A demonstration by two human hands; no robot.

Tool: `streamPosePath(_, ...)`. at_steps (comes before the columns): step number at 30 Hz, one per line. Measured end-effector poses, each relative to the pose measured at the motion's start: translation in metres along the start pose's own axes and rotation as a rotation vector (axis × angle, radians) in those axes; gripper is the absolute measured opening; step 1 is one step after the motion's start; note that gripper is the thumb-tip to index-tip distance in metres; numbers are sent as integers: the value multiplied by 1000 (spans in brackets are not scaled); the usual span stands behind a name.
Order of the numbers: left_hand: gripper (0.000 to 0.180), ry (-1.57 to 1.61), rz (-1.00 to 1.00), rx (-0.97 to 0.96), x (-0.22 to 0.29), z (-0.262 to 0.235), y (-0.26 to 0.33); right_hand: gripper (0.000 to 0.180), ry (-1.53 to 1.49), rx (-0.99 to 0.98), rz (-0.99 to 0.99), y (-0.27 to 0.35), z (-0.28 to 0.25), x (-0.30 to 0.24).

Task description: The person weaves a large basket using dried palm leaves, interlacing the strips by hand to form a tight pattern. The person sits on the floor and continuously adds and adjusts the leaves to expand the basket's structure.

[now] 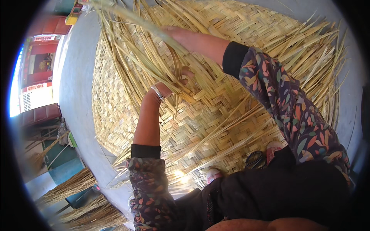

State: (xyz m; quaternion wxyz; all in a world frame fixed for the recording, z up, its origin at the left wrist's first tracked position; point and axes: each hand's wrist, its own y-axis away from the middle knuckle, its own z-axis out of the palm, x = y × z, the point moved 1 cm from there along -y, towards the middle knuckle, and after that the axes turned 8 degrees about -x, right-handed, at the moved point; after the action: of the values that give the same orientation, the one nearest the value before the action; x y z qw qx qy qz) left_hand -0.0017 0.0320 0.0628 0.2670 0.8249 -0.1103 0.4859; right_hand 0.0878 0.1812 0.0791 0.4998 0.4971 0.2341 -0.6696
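Observation:
A large woven mat (115,111) of flat, straw-coloured strips lies on the floor before me. My left hand (169,86), with a silvery bracelet at its wrist, is closed around a bundle of long, dry strips (152,69) over the mat's middle. Some of its fingers are hidden under the bundle; the tips show at the far side. My right hand (175,34) reaches across, farther away, against a long pale-green strip (133,18) that is blurred near the top. This strip hides the right fingers. A brownish, curved strip (174,57) runs between both hands.
Loose strip ends (320,57) fan out past the mat's right edge. Grey floor (75,88) surrounds it. At the lower left lie bundles of dry stalks (71,188). Dark scissors-like handles (255,158) rest near my feet, beside a pink shoe (273,149).

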Motion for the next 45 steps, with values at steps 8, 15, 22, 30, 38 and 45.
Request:
streamPosePath(8,32,378,-106,127,-29,8,11,27,-227,-259,-108,17,-10,-17)
streamPosePath(15,34,416,-406,473,-47,4,11,30,-248,210,-207,19,-50,20)
streamPosePath(22,34,525,-622,508,-67,21,74,29,-599,274,-363,45,-102,28)
streamPosePath(30,31,343,-754,434,-70,24,53,19,-680,295,-249,96,-144,-6)
streamPosePath(38,28,84,-735,350,-71,8,51,32,1227,383,-161,56,-142,36)
streamPosePath(45,24,-897,-679,437,-36,-22,58,37,1851,77,170,47,-87,52)
